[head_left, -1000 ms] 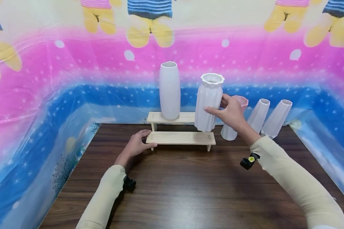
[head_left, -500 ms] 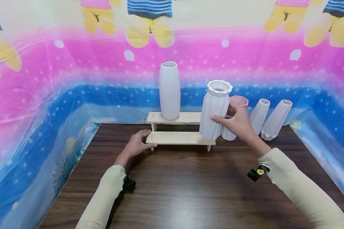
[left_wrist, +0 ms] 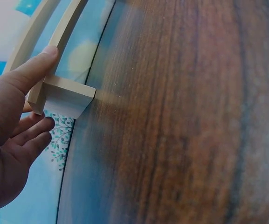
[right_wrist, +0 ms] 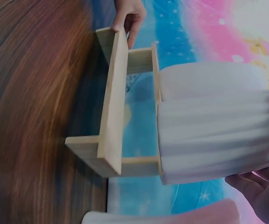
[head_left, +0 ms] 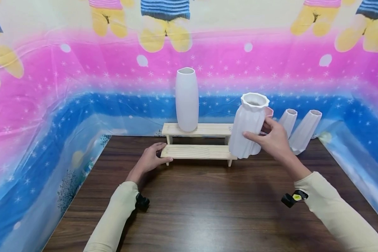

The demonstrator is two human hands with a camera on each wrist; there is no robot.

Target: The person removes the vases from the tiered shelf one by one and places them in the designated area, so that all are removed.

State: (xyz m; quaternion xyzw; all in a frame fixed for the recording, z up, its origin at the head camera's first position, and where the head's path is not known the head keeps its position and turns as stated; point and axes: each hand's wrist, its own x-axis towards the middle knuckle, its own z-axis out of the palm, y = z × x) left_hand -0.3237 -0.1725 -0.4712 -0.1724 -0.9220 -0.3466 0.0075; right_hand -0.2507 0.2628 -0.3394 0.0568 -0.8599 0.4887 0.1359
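Observation:
My right hand (head_left: 274, 139) grips a white fluted vase (head_left: 246, 131) with a scalloped rim, thumb on the near side and fingers behind. The vase leans slightly, off the table, over the right end of a two-step wooden stand (head_left: 193, 152). With thumb and fingers, my left hand (head_left: 148, 159) pinches the left end of the stand's lower step; in the left wrist view the thumb (left_wrist: 49, 52) lies along the board. On the upper step a tall smooth white vase (head_left: 187, 101) stands upright at the left. Fingertips behind the fluted vase are partly hidden.
Behind my right hand, a pink-rimmed vase (head_left: 269, 112) is mostly hidden. Two slim faceted vases (head_left: 289, 119) (head_left: 305, 132) stand farther right on the dark wood table (head_left: 189, 206). A printed cloth (head_left: 119, 66) hangs along the back and sides.
My right hand has carried the fluted vase rightward and down, from in front of the upper step to the stand's right end. My left hand and the stand have stayed put.

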